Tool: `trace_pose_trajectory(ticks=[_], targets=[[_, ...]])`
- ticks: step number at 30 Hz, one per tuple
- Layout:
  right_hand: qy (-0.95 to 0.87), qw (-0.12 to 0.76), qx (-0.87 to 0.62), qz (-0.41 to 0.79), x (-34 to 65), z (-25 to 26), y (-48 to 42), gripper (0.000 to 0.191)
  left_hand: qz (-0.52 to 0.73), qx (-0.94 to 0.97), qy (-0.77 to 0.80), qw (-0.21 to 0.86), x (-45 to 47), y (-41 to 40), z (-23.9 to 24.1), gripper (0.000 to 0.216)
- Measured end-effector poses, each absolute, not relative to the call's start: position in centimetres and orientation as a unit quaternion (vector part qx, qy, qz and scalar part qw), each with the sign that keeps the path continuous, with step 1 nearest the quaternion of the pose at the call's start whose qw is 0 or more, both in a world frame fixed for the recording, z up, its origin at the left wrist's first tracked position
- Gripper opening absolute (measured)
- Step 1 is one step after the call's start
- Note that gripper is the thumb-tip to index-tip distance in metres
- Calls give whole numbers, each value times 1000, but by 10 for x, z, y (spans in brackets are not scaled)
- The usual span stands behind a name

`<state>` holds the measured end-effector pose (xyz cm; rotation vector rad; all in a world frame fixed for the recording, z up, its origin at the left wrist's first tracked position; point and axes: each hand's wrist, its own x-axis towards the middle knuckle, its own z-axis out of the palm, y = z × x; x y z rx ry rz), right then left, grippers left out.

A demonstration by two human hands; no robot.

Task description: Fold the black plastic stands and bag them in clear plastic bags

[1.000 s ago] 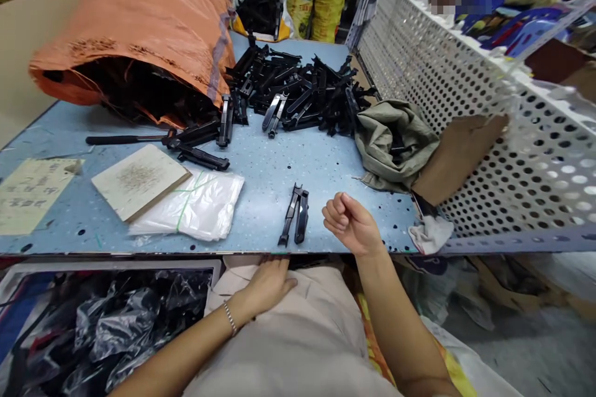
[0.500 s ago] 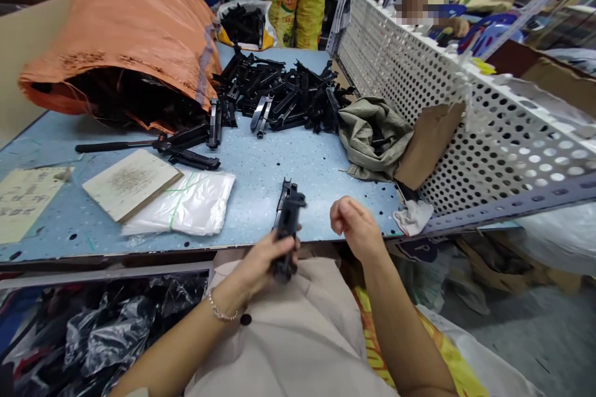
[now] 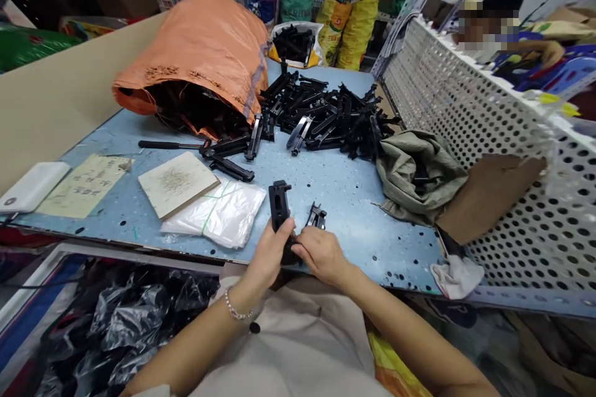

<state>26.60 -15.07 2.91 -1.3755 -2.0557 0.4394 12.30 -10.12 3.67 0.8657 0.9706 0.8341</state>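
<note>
In the head view my left hand is closed round the lower part of an opened black stapler, its slotted base pointing up and away. Against its right side my right hand is closed, fingers bent at the stapler's lower end. A part with black and metal pieces sticks up behind the right knuckles; whether it joins the stapler is hidden. Beyond both hands lies a heap of black staplers, a few with bright metal strips.
An orange woven sack gapes at left, dark parts inside. Nearer are a hammer, a square board and clear plastic bags. On the right, a grey-green cloth sack and cardboard lean by a perforated panel. Another person sits beyond.
My right hand has come left to the stapler and now touches it, closed. The left hand has turned the stapler. The camera view has swung left, so everything on the table appears farther right.
</note>
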Motion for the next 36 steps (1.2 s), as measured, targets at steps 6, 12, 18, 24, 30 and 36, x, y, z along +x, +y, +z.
trace_pose_trajectory(ticks=[6, 12, 18, 24, 30, 36], targets=[[-682, 262, -552, 401, 282, 29, -91, 36, 376, 565, 492, 546, 117, -67, 5, 48], [-473, 256, -771, 341, 319, 41, 52, 29, 146, 715, 526, 436, 129, -68, -4, 47], [-448, 299, -710, 455, 330, 47, 107, 30, 117, 788, 497, 343, 130, -56, -3, 37], [-450, 309, -528, 651, 314, 39, 23, 48, 373, 399, 386, 744, 138, -11, 15, 69], [-463, 221, -390, 765, 300, 29, -61, 50, 398, 296, 304, 813, 145, 1, 58, 60], [-677, 339, -622, 201, 323, 67, -48, 32, 356, 537, 405, 648, 134, -17, 60, 48]])
